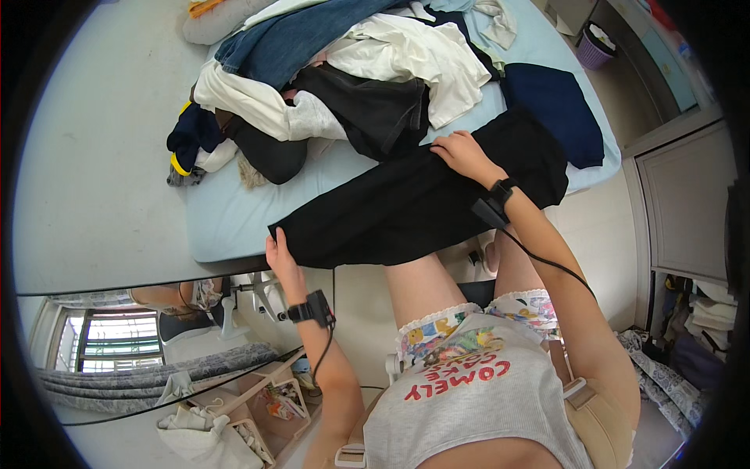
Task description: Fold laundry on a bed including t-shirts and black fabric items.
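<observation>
A pair of black trousers [375, 211], folded lengthwise into a long strip, lies across the near side of the bed. Its lower edge hangs over toward my legs. My left hand [280, 252] pinches the narrow left end at its corner, thumb up. Farther along, my right hand [464, 155] grips the far edge of the trousers, with the fingertips partly hidden against the cloth. The wider end, to the right, rests on the bed beside a neatly folded navy garment [553, 113].
A heap of clothes with blue jeans [289, 43], a white shirt [406, 59] and a dark grey garment [363, 102] covers the far part of the light blue bed [234, 223]. A mirror [117, 375] stands at lower left, a purple bin [595, 51] at far right.
</observation>
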Tool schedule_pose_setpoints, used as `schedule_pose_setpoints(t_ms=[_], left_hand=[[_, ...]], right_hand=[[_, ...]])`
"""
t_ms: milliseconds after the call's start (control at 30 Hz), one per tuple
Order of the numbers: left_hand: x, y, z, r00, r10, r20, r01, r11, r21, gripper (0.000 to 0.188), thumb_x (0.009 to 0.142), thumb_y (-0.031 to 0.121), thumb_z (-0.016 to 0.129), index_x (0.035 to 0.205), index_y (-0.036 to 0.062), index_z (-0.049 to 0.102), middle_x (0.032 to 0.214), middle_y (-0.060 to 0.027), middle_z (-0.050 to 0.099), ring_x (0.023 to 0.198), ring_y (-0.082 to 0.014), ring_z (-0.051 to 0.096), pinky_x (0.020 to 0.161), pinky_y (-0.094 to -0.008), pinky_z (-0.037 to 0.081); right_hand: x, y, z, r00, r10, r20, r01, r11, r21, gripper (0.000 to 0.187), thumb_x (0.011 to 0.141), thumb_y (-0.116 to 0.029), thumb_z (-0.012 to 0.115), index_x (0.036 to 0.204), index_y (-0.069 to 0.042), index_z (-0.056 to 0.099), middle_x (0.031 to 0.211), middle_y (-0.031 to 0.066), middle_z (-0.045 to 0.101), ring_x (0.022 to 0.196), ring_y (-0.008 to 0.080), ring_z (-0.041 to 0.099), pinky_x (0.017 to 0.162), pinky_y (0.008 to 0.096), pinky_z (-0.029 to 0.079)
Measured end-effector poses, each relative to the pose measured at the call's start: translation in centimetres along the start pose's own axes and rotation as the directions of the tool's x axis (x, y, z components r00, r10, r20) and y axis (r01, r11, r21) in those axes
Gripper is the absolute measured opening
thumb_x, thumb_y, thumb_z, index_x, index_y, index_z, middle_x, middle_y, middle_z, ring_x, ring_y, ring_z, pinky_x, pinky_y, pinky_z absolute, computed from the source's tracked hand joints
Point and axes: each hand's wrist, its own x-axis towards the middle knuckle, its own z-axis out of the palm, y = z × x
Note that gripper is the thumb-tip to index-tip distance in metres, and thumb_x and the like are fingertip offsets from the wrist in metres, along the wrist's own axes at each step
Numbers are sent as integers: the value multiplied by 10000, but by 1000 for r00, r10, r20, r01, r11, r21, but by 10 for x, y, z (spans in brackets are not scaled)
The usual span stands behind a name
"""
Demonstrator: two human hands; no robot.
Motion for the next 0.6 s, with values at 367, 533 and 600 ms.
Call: schedule_pose_setpoints(t_ms=[367, 533, 600], left_hand=[[66, -78, -41, 978, -157, -138, 209, 730, 651, 448, 812, 166, 703, 1115, -66, 467, 1089, -122, 574, 947, -185, 575, 853, -300, 458], [83, -34, -22, 984, 154, 94, -179, 895, 409, 299, 851, 77, 623, 1122, -8, 528, 1001, -77, 590, 934, -184, 549, 870, -304, 421], [106, -52, -17, 971, 231, 66, -218, 732, 645, 394, 824, 94, 648, 1180, -3, 509, 1003, -125, 589, 951, -233, 551, 885, -338, 415]], right_hand=[[2, 7, 14, 960, -36, -278, 14, 997, -81, 149, 795, -213, 647, 881, -91, 644, 866, 63, 639, 927, 259, 562, 853, 386, 408], [12, 9, 2, 976, 13, -217, -14, 1000, -4, 131, 781, -187, 646, 868, -90, 660, 863, 59, 634, 949, 259, 553, 875, 391, 401], [21, 9, 0, 978, 60, -198, -64, 998, -12, 161, 769, -167, 652, 912, -92, 654, 875, 70, 629, 975, 261, 545, 896, 383, 389]])
